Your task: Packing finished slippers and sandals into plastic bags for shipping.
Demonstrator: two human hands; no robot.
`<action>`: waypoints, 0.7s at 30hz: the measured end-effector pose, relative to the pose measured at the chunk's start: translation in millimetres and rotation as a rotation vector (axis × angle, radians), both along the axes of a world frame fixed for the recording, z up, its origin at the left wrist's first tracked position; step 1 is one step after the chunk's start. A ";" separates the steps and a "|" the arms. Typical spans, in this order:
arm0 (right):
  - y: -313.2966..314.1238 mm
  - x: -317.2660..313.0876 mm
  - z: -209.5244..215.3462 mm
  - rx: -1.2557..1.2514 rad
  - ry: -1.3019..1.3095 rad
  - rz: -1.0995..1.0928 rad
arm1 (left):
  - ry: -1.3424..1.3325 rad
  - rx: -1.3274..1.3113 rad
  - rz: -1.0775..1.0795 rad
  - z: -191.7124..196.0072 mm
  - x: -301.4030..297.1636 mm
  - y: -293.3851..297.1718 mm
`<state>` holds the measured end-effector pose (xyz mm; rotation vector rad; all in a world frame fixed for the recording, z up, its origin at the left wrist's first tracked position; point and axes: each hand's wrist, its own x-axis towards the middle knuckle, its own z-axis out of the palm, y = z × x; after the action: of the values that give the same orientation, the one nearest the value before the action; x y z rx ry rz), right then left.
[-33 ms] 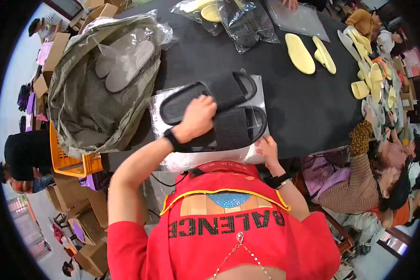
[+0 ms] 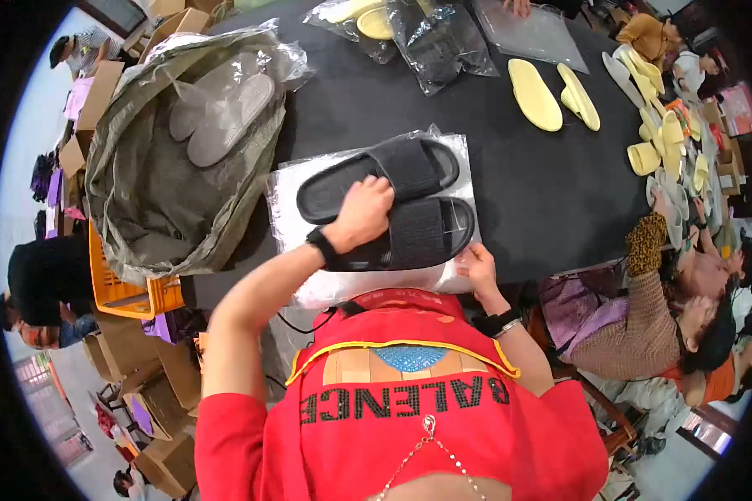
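A pair of black slide slippers [image 2: 422, 234] lies side by side on a clear plastic bag [image 2: 286, 188] at the near edge of the black table. My left hand [image 2: 363, 213] is closed on the slippers at their middle, fingers curled over the inner edges of the soles just left of the straps. Clear film glints over the slippers' right ends, which seem to be inside the bag's right part. At the bag's near right corner, my right hand [image 2: 479, 271] pinches the film's edge between thumb and fingers.
To the left, a large grey-green sack [image 2: 184, 196] holds bagged grey slippers [image 2: 234, 125]. An orange crate [image 2: 113, 284] stands below it. Yellow slippers [image 2: 535, 96] and bagged pairs lie at the far side, near another person's hand [image 2: 520, 7]. Co-workers sit at the right around more slippers.
My left hand has moved a little to the right, and the slippers' left ends have shifted right with it. My right hand stays at the bag's corner.
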<state>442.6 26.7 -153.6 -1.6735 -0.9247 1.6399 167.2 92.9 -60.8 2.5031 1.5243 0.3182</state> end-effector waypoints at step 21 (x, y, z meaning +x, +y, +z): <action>6.1 5.8 21.8 0.142 -0.742 0.454 | 0.055 -0.079 0.038 -16.1 4.4 -3.5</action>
<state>448.3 32.8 -131.9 -2.1108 -1.8409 1.1408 171.7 89.4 -76.9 2.4442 1.5744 0.1919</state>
